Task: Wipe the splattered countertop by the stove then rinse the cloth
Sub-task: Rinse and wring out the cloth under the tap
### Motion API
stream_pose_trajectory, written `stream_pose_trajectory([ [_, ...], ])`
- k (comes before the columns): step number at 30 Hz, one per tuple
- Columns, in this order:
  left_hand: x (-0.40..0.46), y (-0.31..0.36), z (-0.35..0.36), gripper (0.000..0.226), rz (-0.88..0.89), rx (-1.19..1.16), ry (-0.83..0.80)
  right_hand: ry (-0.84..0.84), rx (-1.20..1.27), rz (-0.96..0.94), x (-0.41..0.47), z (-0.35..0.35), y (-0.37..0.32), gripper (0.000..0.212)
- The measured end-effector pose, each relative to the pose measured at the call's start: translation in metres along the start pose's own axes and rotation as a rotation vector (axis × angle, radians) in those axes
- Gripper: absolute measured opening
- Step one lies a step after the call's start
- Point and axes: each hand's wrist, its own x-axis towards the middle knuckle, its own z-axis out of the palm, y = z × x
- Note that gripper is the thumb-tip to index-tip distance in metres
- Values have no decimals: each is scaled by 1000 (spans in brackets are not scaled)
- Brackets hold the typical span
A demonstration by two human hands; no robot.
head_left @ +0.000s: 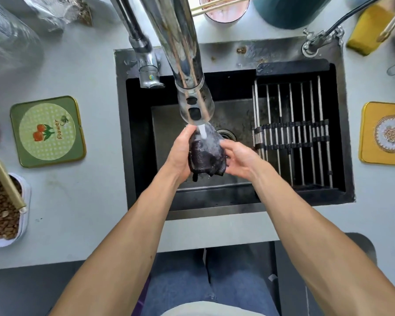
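A dark, soaked cloth (206, 153) is bunched up over the black sink (146, 197). Water runs from the chrome faucet head (195, 103) straight onto the top of the cloth. My left hand (180, 151) grips the cloth's left side. My right hand (240, 158) presses against its right side, fingers curled around it. Drips fall from the cloth's lower edge into the basin. No stove is in view.
A metal roll-up rack (292, 135) covers the sink's right half. A green flower coaster (47, 131) and a tray of brown pellets (2, 208) with a scoop lie on the left counter. A yellow coaster (385, 133) and a yellow sponge (367, 30) are on the right.
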Motion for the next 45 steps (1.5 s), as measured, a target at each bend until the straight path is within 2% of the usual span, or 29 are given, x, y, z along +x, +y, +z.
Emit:
stream_pose_trajectory([
  [3, 4, 0, 4, 44, -6, 43, 58, 92, 12, -48, 7, 11, -3, 21],
  [6, 11, -3, 18, 50, 84, 306, 270, 198, 116, -17, 14, 34, -7, 30],
  [10, 7, -16, 44, 64, 212, 705, 456, 79, 423, -49, 15, 59, -6, 46],
  [11, 9, -17, 41, 64, 235, 759, 495, 82, 406, -67, 14, 62, -5, 43],
  [13, 20, -14, 23, 53, 240, 847, 570, 168, 209, -118, 11, 65, 0, 39],
  [15, 29, -9, 7, 47, 152, 905, 619, 231, 92, -197, 9, 65, 3, 42],
  [18, 19, -18, 22, 57, 170, 745, 591, 264, -2, -276, 13, 59, -5, 45],
  [20, 6, -30, 44, 65, 224, 679, 590, 269, -1, -213, 12, 54, -12, 48],
  [22, 6, -36, 46, 56, 268, 740, 604, 245, 5, -150, 12, 53, -9, 37],
  [25, 26, -23, 18, 38, 140, 757, 654, 199, 12, -160, 5, 64, 8, 27],
  [28, 34, -20, -6, 44, 65, 723, 696, 131, -13, -292, 6, 66, 13, 35],
  [30, 29, -21, -7, 44, 59, 576, 710, 110, -69, -390, 7, 64, 6, 39],
  [34, 20, -20, 16, 37, 126, 397, 593, 222, -63, -382, 16, 63, -11, 48],
  [36, 16, -18, 33, 46, 156, 434, 572, 238, -154, -340, 20, 64, -15, 43],
  [38, 13, -18, 38, 58, 207, 521, 620, 182, -236, -289, 18, 68, -12, 49],
  [39, 15, -18, 35, 55, 229, 554, 644, 153, -200, -257, 16, 70, -8, 52],
  [42, 28, -12, 13, 34, 154, 642, 658, 114, -38, -197, 11, 68, 2, 40],
  [45, 32, -10, 4, 32, 128, 671, 636, 123, 80, -248, 11, 63, 5, 48],
])
